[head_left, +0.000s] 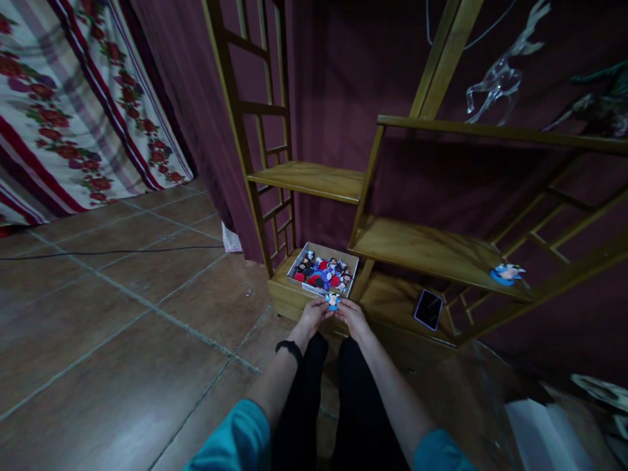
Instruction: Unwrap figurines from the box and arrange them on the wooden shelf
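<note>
You have a wooden shelf unit (pixel 314 180) on a brown tiled floor (pixel 196 333), a maroon drape (pixel 189 98) beside it. On its low board sits a shallow, pale, rectangular box (pixel 311 288) of small, rounded, bright figures (pixel 321 269). Just before the box's near edge, your left hand (pixel 313 316) and right hand (pixel 352 315) hold one small blue-based toy (pixel 332 300) between their fingertips, your bare forearms reaching forward and converging, a dark band (pixel 290 350) round your left wrist

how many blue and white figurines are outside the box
2: one figurine between left hand and right hand, another figurine on the shelf at right; more may be hidden.
</note>
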`<state>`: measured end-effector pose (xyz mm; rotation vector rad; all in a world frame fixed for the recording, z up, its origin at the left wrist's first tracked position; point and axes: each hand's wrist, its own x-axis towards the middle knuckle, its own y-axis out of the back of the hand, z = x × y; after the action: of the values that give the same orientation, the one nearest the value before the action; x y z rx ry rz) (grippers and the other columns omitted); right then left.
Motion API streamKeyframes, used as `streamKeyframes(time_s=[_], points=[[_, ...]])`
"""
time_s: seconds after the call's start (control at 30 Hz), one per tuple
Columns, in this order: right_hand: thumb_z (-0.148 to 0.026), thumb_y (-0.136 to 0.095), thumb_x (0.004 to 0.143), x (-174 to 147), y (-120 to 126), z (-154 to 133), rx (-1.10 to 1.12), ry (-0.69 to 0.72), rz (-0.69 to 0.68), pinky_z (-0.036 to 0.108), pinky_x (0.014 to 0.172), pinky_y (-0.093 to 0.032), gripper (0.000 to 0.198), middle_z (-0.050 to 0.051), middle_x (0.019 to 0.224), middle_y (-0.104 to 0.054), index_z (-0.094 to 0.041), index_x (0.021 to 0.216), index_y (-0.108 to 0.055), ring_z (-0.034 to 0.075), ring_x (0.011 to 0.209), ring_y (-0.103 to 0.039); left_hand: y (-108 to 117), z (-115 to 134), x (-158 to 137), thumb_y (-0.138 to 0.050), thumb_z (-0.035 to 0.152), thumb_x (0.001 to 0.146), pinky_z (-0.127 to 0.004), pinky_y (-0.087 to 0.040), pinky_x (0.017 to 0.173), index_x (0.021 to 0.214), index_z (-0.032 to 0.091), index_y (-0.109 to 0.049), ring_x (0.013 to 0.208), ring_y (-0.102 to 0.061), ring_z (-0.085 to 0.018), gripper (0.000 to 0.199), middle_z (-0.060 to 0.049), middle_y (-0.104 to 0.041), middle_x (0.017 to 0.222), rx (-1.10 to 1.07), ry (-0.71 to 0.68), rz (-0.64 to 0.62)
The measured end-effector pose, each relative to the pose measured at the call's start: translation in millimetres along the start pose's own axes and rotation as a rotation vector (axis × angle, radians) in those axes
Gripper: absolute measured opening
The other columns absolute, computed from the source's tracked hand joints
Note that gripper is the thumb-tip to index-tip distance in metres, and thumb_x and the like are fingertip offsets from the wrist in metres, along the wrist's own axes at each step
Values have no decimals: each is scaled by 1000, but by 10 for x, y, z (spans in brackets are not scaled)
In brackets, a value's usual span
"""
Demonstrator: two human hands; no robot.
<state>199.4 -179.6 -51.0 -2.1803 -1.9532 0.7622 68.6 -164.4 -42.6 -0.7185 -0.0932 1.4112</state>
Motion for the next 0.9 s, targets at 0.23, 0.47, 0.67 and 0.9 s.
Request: streamKeyframes(time_s=[0.23,0.47,0.67,0.9], points=[[-24,-71,61,19,125,-38,33,-37,44,27,58,-51,25,4,70,-68,-16,83,-61,15,61,-63,-81,-115,-15,-78,13,48,-26,-47,65,81,10,-64,58,-58,-12,36,-3,-63,63,159,-86,-97],[-27,-72,60,-73,153,-36,19,-34,-26,29,67,-51,28,5,79,-69,-17,85,-62,17,71,-65,-103,-130,-83,-77,14,47,-27,-46,66,81,12,-64,62,-58,-13,36,-4,-65,74,197,-157,-39],[-25,-74,56,-103,140,-23,16,39,-29,28,72,-50,28,4,83,-69,-17,80,-63,16,75,-64,-134,-104,-129,-76,12,46,-25,-46,65,81,13,-65,64,-58,-13,37,-3,-66,75,198,-197,-36],[-23,-73,58,-82,97,-8,36,39,-32,30,73,-51,24,5,81,-69,-16,80,-64,16,74,-64,-108,-68,-170,-77,16,46,-23,-43,63,72,13,-63,58,-54,-10,30,1,-62,64,262,-267,-11]])
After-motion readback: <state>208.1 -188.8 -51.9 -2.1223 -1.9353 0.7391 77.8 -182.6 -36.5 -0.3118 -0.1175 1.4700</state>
